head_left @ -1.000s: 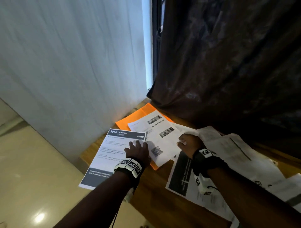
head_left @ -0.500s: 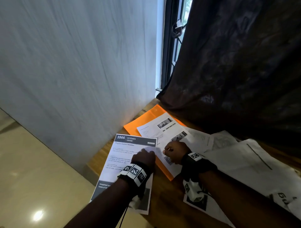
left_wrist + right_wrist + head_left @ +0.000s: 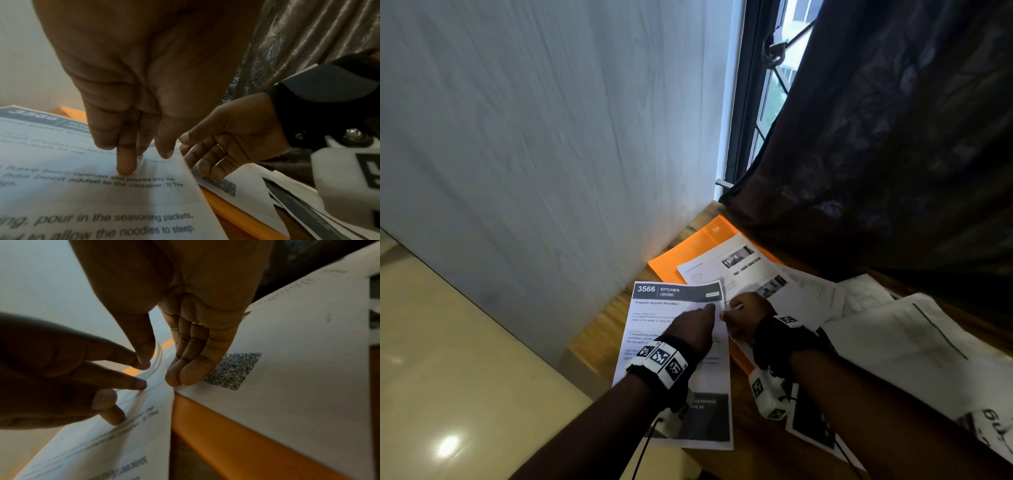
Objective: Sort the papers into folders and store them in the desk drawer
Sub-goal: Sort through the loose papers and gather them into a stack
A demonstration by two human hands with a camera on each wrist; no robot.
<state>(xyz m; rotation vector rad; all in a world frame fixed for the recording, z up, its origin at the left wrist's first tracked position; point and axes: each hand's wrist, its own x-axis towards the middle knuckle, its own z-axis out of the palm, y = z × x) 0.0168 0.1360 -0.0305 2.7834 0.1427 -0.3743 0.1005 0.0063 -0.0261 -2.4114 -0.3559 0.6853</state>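
Observation:
An orange folder (image 3: 688, 253) lies in the wooden desk's (image 3: 599, 339) far corner, with a white sheet bearing photos and a QR code (image 3: 722, 270) on top of it. A "3566 KITCHEN" sheet (image 3: 654, 308) overlaps the folder's left side. My left hand (image 3: 693, 325) presses straight fingertips (image 3: 126, 167) onto this sheet near its right edge. My right hand (image 3: 743, 315) is right beside it. Its fingers (image 3: 180, 374) press on the corner of the QR sheet (image 3: 298, 353), and its thumb touches the KITCHEN sheet's (image 3: 123, 443) lifted, curling edge.
Several loose printed sheets (image 3: 914, 342) are spread over the desk's right side. A dark curtain (image 3: 893, 137) hangs over the back of the desk beside a barred window (image 3: 770, 102). A white wall (image 3: 551, 137) borders the desk on the left, and pale floor (image 3: 448, 377) lies below.
My right hand has come left from the QR sheet's right side to meet the left hand. The KITCHEN sheet has slid right and nearer. Its edge is now lifted.

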